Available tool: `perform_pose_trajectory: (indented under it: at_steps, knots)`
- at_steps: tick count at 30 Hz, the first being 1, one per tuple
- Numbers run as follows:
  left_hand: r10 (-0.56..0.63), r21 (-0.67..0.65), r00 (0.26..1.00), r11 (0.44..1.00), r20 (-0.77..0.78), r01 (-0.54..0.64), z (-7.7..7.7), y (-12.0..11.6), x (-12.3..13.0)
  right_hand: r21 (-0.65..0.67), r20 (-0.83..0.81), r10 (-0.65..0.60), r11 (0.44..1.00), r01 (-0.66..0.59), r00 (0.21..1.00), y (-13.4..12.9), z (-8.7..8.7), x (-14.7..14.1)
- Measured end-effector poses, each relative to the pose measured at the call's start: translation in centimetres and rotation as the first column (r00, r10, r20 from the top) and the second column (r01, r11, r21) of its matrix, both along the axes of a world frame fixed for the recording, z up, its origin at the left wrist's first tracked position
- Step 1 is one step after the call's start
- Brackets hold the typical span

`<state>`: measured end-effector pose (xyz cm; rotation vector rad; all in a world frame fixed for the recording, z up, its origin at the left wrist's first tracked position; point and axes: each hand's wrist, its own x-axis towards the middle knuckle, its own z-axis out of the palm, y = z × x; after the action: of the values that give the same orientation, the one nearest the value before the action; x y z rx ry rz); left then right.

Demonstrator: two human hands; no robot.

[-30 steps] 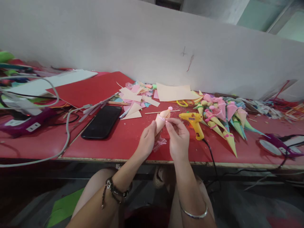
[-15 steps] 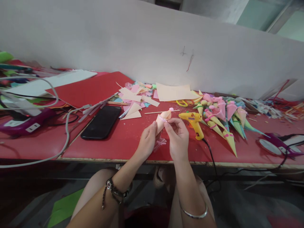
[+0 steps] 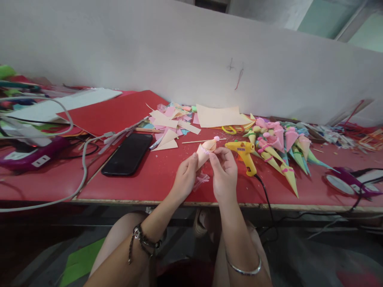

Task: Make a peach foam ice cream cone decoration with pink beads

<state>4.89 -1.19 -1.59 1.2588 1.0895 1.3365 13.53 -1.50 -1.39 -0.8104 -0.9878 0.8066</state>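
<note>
At the red table's front edge: one peach cone (image 3: 201, 159), held between two hands

Nearest, on the forearms: left, dark braided bracelet (image 3: 146, 241); right, plain silver bangle (image 3: 245, 272). Below the table (image 3: 167, 185), at left: one green sheet (image 3: 80, 261).

Left hand (image 3: 186, 175): closed around the lower part of the cone, which tilts up and to the right above the tabletop. Right hand (image 3: 224, 172): thumb and forefinger drawn together in a pinch at the cone's pink trim (image 3: 206, 150); whether anything sits between them is too small to tell. Cone tip: one pink ball (image 3: 216, 138).

Just under the hands: crumpled pink scrap (image 3: 202, 180). To the left: black phone (image 3: 128, 154), lying flat. Near the right hand: yellow glue gun (image 3: 245, 153), on its side, black cord (image 3: 265, 189) trailing over the edge. Either end: purple power strips (image 3: 32, 155), one left, one right.

Just beyond the cone: thin stick (image 3: 191, 142). Beside the phone: pen (image 3: 154, 144).

Farther back, left to right: white sheet (image 3: 89, 97); red sheet (image 3: 119, 109); loose paper pieces (image 3: 163, 118); peach sheet (image 3: 218, 116); heap of decorated cones (image 3: 277, 139), pink, yellow, green and blue.

Rear: pale wall (image 3: 149, 52).
</note>
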Motion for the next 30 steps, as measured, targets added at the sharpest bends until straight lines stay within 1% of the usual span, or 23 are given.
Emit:
perform_pose_trajectory:
  at_steps: [9,13,15,18,25,28,30]
  knots:
    - [-0.008,0.012,1.000,1.000,-0.008,0.009,-0.08,0.04,0.12,-0.009,0.002,-0.028,1.000,0.028,1.000,0.11,-0.14,-0.04]
    - [-0.033,0.010,0.999,0.999,0.010,0.033,-0.07,0.04,0.20,-0.003,-0.067,0.023,1.000,-0.023,0.998,0.33,-0.44,-0.06]
    - [-0.035,0.011,0.999,0.999,0.017,0.034,-0.12,0.03,0.18,-0.004,-0.056,0.032,0.999,-0.032,0.998,0.34,-0.45,-0.06]
    - [-0.022,0.009,0.999,1.000,0.027,0.022,-0.15,0.00,0.15,-0.013,-0.007,0.006,1.000,-0.006,1.000,0.23,-0.30,-0.06]
    - [-0.027,-0.021,0.998,0.999,0.051,0.028,0.04,0.01,0.19,-0.074,0.033,-0.016,0.997,0.018,0.999,0.31,-0.38,0.06]
    - [-0.010,-0.019,1.000,1.000,0.021,0.010,-0.03,0.08,0.19,-0.147,0.033,-0.019,0.989,0.024,0.999,0.50,-0.56,0.36]
    - [0.011,-0.007,1.000,1.000,-0.007,-0.011,-0.17,0.16,0.16,-0.207,0.070,0.000,0.978,0.015,0.998,0.57,-0.62,0.62]
